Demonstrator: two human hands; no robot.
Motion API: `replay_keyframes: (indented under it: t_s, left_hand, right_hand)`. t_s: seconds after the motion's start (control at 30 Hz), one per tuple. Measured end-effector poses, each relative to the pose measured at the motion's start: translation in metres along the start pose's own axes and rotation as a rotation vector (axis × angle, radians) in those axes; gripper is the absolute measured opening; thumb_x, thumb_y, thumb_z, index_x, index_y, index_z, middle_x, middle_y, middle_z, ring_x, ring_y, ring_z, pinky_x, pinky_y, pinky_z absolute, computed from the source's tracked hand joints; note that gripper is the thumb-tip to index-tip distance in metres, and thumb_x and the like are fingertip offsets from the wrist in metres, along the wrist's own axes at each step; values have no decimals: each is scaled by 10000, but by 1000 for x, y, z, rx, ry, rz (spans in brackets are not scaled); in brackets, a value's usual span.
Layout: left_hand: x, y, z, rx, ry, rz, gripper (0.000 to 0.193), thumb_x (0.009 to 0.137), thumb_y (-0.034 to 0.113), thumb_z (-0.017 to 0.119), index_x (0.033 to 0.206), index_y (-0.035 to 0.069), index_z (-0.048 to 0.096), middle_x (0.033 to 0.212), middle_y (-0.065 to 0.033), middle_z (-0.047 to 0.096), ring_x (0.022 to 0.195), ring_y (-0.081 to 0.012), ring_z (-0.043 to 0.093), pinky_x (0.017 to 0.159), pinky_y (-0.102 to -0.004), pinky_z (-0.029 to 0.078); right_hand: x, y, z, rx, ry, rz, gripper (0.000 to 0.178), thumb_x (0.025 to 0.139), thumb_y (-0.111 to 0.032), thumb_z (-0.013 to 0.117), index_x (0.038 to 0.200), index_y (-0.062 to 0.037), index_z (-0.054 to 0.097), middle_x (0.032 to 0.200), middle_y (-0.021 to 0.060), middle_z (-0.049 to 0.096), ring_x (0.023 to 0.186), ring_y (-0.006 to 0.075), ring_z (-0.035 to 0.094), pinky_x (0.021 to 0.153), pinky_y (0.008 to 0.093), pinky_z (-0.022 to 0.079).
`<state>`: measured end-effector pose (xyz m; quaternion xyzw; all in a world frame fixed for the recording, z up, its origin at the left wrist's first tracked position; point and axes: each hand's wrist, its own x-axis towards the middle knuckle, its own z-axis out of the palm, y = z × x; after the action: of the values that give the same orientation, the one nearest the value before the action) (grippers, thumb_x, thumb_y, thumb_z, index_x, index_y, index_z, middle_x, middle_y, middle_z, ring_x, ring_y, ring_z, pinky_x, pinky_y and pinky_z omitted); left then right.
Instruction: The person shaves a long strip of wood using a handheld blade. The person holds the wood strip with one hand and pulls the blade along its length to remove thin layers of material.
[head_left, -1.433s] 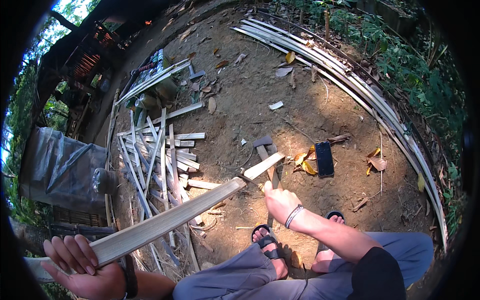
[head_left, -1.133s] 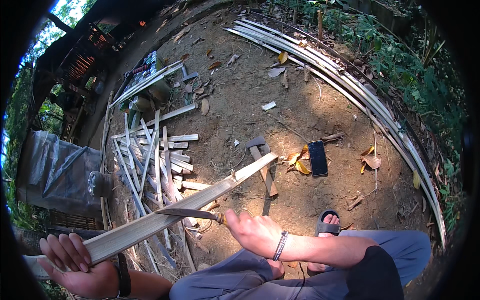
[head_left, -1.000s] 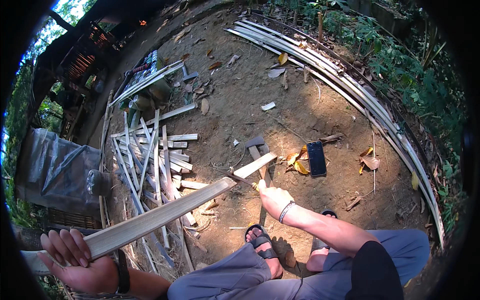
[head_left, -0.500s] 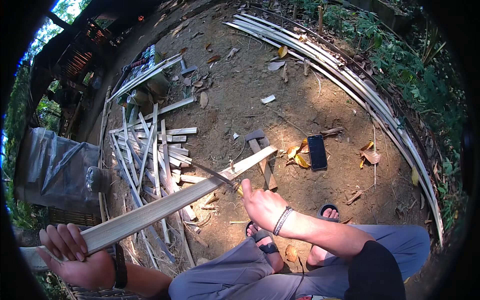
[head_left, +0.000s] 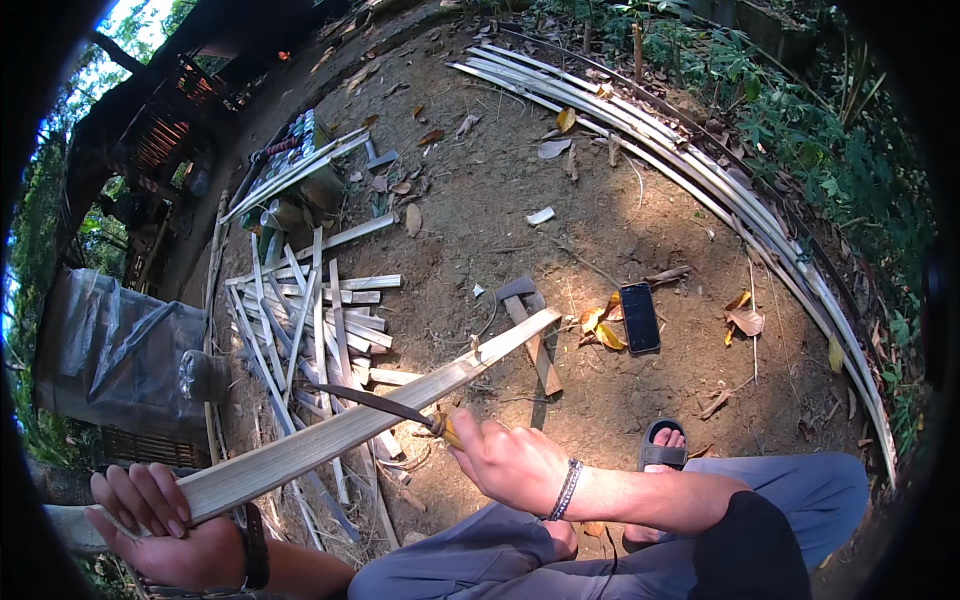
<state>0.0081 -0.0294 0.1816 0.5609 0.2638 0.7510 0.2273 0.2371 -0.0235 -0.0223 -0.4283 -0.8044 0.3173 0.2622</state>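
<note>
My left hand (head_left: 155, 522) is closed round the near end of a long, flat bamboo strip (head_left: 330, 436), which slants up and away to the right. In my right hand (head_left: 505, 462) is the yellowish handle of a knife (head_left: 385, 404). Its dark blade points left and lies against or just over the strip's upper face; I cannot tell whether it touches. A small raised chip (head_left: 474, 343) stands on the strip near the far end. Beyond that end lies a hatchet (head_left: 530, 340) with a wooden handle, flat on the ground.
Split bamboo pieces (head_left: 345, 290) lie heaped to the left of centre. A black phone (head_left: 639, 318) rests on the dirt near yellow leaves. Long pale strips (head_left: 690, 160) curve along the right side. A clear plastic-covered bundle (head_left: 120, 350) and a plastic jar (head_left: 203, 376) stand at the left.
My right hand has drawn the knife back toward me along the strip, down and to the left. My left hand keeps its hold. The whole view has shifted slightly.
</note>
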Motion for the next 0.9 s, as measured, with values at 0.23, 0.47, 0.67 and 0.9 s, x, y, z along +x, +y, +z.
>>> replay_keyframes:
  t_s: [0.23,0.47,0.67,0.9]
  left_hand:
    - [-1,-7,9,-30,56,62,313,990,229,390,710,116,309,556,7,245,383,-77,178,347,-213,186]
    - [0,-3,4,-16,39,16,315,987,223,400,704,121,308,556,8,246,380,-75,179,342,-210,182]
    - [-2,-1,4,-50,-22,22,303,976,204,421,707,119,310,564,11,242,393,-74,178,358,-211,200]
    - [2,-3,-6,-42,-53,-11,299,973,189,420,704,116,310,568,8,248,405,-80,185,376,-219,201]
  right_hand:
    - [-8,88,49,-131,-119,450,330,934,-251,451,1059,50,396,625,189,623,576,363,646,508,456,532]
    - [0,55,14,-115,14,182,321,909,-248,521,1082,-13,390,689,200,616,537,383,616,445,471,502]
    - [-19,111,34,-172,-101,391,254,933,-233,472,1018,-1,412,635,227,616,582,378,637,510,469,520]
    - [-10,121,8,-203,22,396,211,939,-198,405,1021,-7,440,663,207,632,594,362,647,505,461,524]
